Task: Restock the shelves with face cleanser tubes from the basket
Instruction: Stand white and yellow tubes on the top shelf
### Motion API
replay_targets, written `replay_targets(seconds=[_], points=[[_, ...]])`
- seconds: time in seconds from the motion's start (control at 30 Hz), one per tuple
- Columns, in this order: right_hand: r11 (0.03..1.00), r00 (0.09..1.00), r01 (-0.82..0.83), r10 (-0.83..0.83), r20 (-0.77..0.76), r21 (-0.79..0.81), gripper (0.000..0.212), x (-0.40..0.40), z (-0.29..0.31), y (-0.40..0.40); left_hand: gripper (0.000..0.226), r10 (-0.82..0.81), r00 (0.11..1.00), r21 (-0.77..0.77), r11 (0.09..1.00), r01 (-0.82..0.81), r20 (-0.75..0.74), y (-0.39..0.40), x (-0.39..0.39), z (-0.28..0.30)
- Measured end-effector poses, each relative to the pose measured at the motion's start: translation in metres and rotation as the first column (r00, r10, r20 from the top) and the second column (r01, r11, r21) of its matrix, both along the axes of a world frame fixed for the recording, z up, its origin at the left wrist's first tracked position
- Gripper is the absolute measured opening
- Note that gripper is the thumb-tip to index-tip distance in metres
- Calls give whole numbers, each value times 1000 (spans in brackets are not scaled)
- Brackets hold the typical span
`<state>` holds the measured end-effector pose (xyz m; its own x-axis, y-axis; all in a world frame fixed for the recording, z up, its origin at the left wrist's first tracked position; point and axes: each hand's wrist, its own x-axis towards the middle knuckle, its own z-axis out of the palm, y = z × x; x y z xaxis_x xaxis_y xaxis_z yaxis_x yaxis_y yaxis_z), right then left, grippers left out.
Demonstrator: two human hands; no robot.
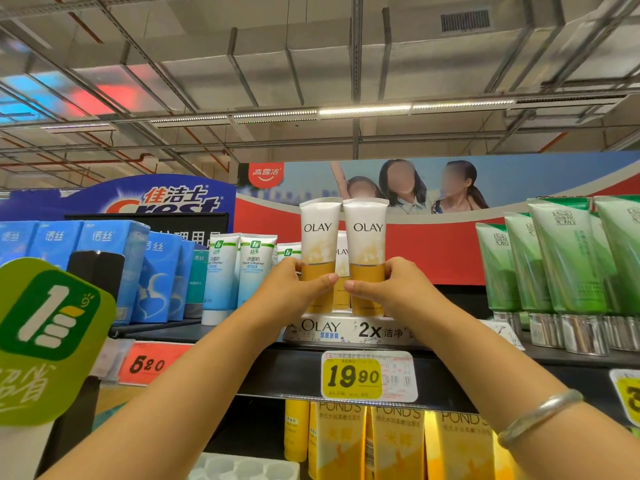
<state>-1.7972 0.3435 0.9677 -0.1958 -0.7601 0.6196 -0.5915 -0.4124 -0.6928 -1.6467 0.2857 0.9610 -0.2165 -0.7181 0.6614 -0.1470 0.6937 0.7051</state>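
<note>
Two cleanser tubes held upright at the top shelf display, one per hand.

From the left: the left hand (294,289) is closed around the amber lower half of the left white-and-amber Olay plastic tube (319,237); beside it, the right hand (388,289) is closed the same way around the right white-and-amber Olay plastic tube (366,237). Both tubes stand with the long axis vertical, crimped end up, caps down over the white printed Olay display tray (346,330) on the black top shelf (277,368). Whether the caps touch the tray cannot be determined. A third Olay tube (342,252) stands behind the gap between them. Each hand is equally near its tube; seating appears to require a straight downward move. The basket is not in view.
</note>
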Motion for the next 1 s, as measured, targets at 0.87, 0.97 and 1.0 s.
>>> replay_targets(seconds=[0.87,0.97,1.0], points=[[977,977,203,-207,-54,-62,53,8,-6,30,52,203,971,-49,976,-211,-128,27,2,-4],[964,981,185,-168,101,-193,26,5,-22,61,26,29,941,-126,989,-76,-338,52,8,-19],[965,982,158,-131,138,-211,13,4,-31,74,13,-74,924,-144,989,21,-375,62,9,-28]])
